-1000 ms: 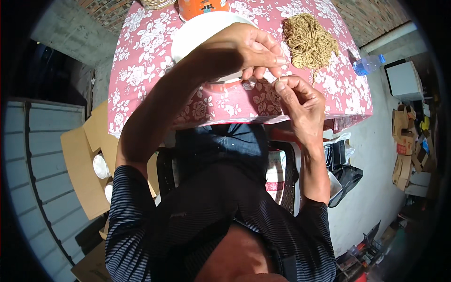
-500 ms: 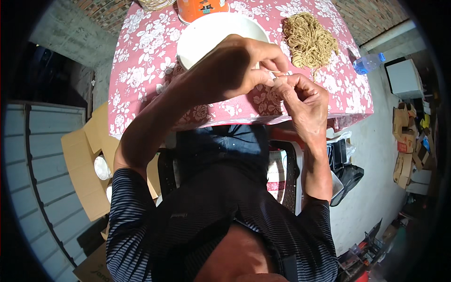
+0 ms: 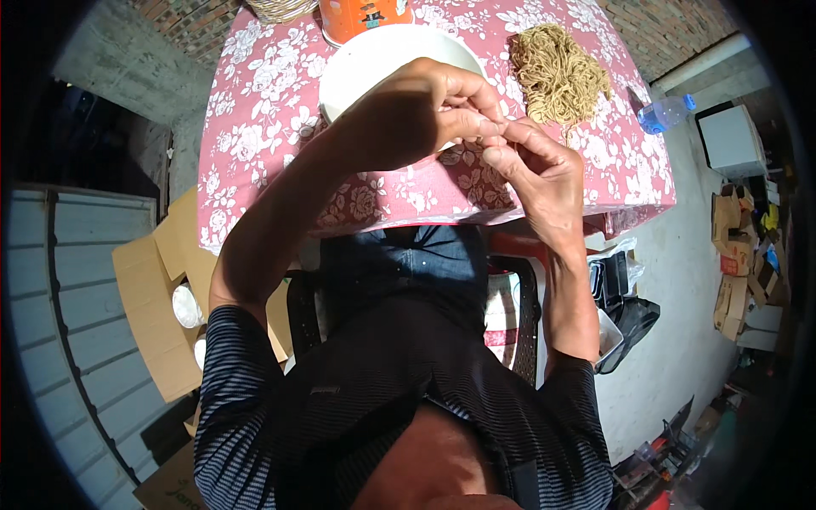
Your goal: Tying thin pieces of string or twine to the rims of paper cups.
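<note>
Above the near edge of the table, my left hand (image 3: 446, 106) and my right hand (image 3: 548, 174) meet fingertip to fingertip. Both are pinched closed. Whatever lies between them is too small and too covered by fingers to make out. A large round white basin (image 3: 382, 55) stands just beyond my left hand, which partly hides it. Farther off to the right lies a tangled heap of tan, cord-like strands (image 3: 559, 75), apart from both hands.
A pink tablecloth with white flowers (image 3: 255, 136) covers the table. An orange bucket (image 3: 361, 17) and a wicker basket (image 3: 280, 8) stand at the far side. To the right are a clear plastic bottle (image 3: 667, 113) and several cartons (image 3: 733, 229). Open cardboard (image 3: 153, 314) sits left.
My fingertips have drawn closer together, and my right hand has shifted slightly left and up. A thin pale strand between the fingers earlier is no longer clearly visible.
</note>
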Motion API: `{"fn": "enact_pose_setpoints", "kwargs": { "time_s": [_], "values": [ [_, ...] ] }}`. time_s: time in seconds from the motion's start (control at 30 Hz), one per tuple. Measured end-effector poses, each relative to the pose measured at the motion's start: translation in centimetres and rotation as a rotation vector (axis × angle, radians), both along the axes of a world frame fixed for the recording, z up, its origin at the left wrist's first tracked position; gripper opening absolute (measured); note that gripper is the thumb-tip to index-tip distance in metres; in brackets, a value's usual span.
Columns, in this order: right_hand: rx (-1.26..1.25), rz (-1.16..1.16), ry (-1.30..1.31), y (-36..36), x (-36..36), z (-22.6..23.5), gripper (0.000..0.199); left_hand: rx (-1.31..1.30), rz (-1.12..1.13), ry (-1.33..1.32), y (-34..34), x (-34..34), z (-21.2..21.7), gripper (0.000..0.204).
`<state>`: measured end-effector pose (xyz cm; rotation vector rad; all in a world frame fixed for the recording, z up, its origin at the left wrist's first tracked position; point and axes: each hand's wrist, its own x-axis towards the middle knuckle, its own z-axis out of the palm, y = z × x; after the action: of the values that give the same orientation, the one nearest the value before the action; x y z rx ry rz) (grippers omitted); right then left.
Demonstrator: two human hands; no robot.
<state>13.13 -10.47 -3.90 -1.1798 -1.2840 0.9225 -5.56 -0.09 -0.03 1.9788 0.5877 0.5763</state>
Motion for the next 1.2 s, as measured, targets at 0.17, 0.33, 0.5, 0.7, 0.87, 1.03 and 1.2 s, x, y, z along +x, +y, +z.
{"fn": "enact_pose_setpoints", "kwargs": {
  "time_s": [0.17, 0.33, 0.5, 0.7, 0.87, 1.03, 1.2],
  "values": [
    [0.011, -0.097, 0.086, 0.5, -1.3, -0.5, 0.008, 0.090, 0.010, 0.056, -0.1, -0.8, 0.8, 0.017],
    [-0.030, -0.120, 0.091, 0.6, -2.0, -0.8, 0.008, 0.086, 0.032, 0.009, 0.3, -1.3, 0.2, 0.016],
    [-0.048, -0.141, 0.115, 0.4, -2.8, -0.5, 0.011, 0.026, 0.056, -0.027, 0.3, -1.4, -0.6, 0.012],
    [0.039, -0.172, 0.018, 0.3, -2.6, -0.6, 0.010, 0.076, 0.129, -0.032, 0.0, -1.6, -0.8, 0.013],
    [0.020, -0.156, 0.021, 0.2, -2.5, -0.5, 0.007, 0.307, 0.123, -0.059, -0.7, -1.6, -0.4, 0.009],
    [0.078, -0.115, -0.043, -0.1, -2.4, 0.1, 0.008, 0.546, 0.131, -0.075, -0.9, -1.4, -0.5, 0.010],
    [0.250, -0.130, -0.226, 0.9, -1.4, -0.2, 0.007, 0.542, 0.084, 0.156, -0.9, -1.7, 0.0, 0.016]
  ]
}}
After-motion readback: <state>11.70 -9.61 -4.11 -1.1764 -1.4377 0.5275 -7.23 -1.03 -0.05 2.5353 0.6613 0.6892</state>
